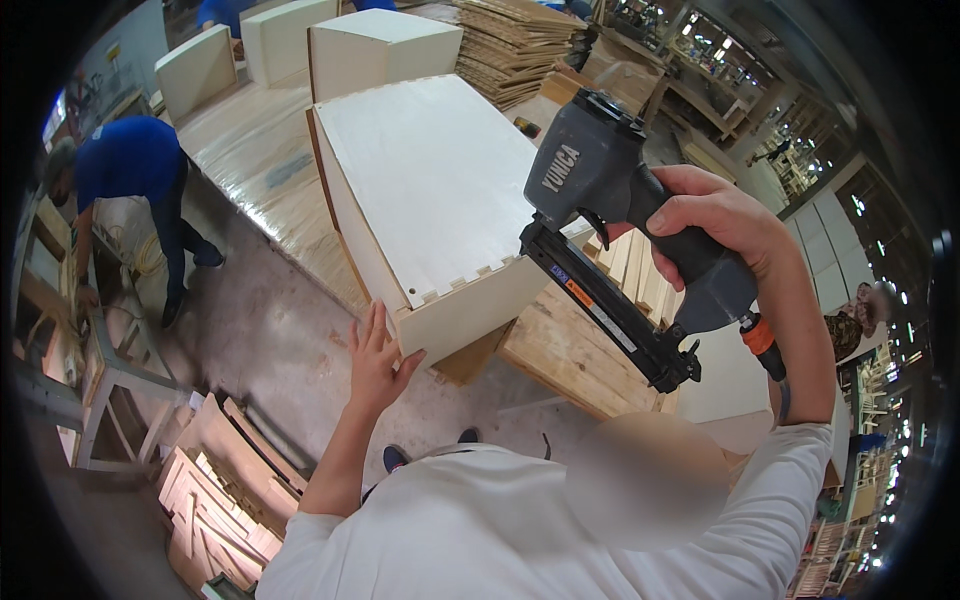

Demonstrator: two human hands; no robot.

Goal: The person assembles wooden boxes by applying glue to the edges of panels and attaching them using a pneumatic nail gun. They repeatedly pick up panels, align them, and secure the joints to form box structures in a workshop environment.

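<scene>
Right hand (715,212) wrapped firmly round nailer (700,262), right of box (425,180). Left hand (376,368) spread, ungripping, against box's near corner.

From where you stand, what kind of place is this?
Probably a furniture workshop: the right hand holds a nail or staple gun, near a white box, with stacked wooden panels beyond.

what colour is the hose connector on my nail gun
The hose connector is mostly orange, seen best in the head view.

shiny worktable (245,135), probably wooden, white boxes (425,170) atop
</scene>
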